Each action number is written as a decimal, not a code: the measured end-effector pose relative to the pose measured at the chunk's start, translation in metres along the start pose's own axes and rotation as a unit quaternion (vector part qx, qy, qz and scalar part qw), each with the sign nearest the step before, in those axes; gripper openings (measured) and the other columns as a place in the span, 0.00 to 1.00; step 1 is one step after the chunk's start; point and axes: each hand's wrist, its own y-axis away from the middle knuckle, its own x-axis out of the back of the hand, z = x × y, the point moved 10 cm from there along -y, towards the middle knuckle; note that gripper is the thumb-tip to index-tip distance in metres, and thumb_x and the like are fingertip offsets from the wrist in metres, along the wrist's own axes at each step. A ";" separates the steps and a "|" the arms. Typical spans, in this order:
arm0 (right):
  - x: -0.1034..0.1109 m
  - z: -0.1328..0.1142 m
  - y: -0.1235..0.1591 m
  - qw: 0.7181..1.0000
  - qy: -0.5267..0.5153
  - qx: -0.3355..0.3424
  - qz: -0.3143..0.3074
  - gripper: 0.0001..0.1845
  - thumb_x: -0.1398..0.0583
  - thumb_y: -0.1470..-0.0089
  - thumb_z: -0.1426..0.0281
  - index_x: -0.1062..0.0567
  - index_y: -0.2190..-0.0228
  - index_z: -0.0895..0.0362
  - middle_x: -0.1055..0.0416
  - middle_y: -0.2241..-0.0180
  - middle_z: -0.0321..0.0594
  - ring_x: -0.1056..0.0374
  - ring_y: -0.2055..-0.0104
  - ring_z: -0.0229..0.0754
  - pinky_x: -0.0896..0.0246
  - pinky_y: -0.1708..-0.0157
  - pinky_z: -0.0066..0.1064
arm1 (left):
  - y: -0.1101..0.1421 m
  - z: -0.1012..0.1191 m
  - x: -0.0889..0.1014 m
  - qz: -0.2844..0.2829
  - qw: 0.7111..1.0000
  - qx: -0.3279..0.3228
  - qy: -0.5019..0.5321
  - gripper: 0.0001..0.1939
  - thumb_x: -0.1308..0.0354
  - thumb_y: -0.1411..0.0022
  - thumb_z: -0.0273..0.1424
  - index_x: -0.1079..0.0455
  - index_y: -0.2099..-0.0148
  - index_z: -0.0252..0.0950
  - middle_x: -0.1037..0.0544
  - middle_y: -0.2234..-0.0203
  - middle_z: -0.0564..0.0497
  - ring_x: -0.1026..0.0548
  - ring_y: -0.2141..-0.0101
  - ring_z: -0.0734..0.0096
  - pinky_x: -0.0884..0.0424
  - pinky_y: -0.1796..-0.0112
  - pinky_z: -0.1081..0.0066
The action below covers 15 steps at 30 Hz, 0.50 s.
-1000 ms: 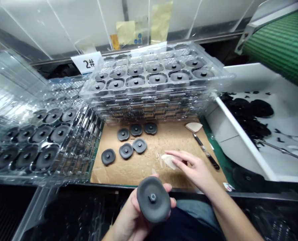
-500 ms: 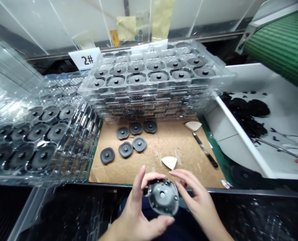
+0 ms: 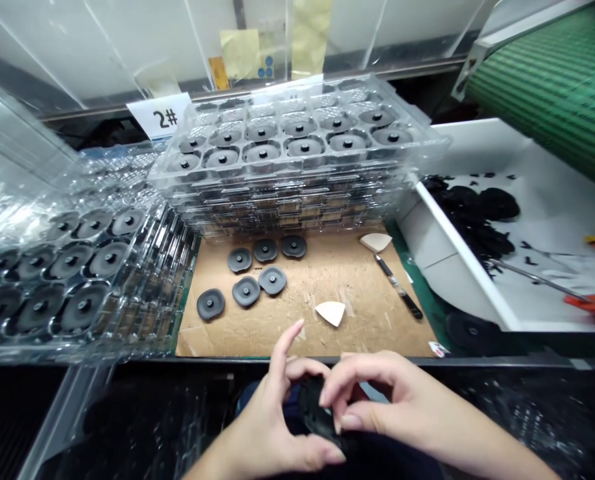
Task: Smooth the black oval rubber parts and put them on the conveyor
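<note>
My left hand (image 3: 272, 423) grips a dark round plastic part (image 3: 311, 408) by its rim, over my lap in front of the table edge. The part is tilted, and fingers cover much of it. On its right side, my right hand (image 3: 380, 393) is closed, thumb and fingertips pinching at the part; whether a smaller piece is between them is hidden. Several grey rounded discs with a central stub, such as one grey disc (image 3: 210, 305), lie on the cardboard sheet (image 3: 277, 333). A pale triangular pad (image 3: 331, 313) rests nearer me.
A stack of clear trays (image 3: 297, 163) filled with discs stands behind, and another tray stack (image 3: 77, 313) at left. To the right are a dark-handled knife (image 3: 400, 290), a second pale pad (image 3: 376, 241) and a white bin (image 3: 457, 273) holding black parts and red-handled pliers (image 3: 590, 308).
My right hand has moved in from beside the part and closed on its right side. The part has turned from facing me to a more edge-on tilt. The view has shifted slightly.
</note>
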 end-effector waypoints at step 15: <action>-0.004 0.041 0.011 0.983 -0.167 -0.047 0.055 0.04 0.33 0.58 0.72 0.23 0.75 0.55 0.28 0.76 0.31 0.32 0.72 0.32 0.37 0.68 0.22 | -0.004 -0.006 -0.002 -0.002 0.999 0.037 0.037 0.50 0.31 0.59 0.27 0.54 0.38 0.47 0.25 0.55 0.48 0.30 0.51 0.61 0.44 0.48 0.65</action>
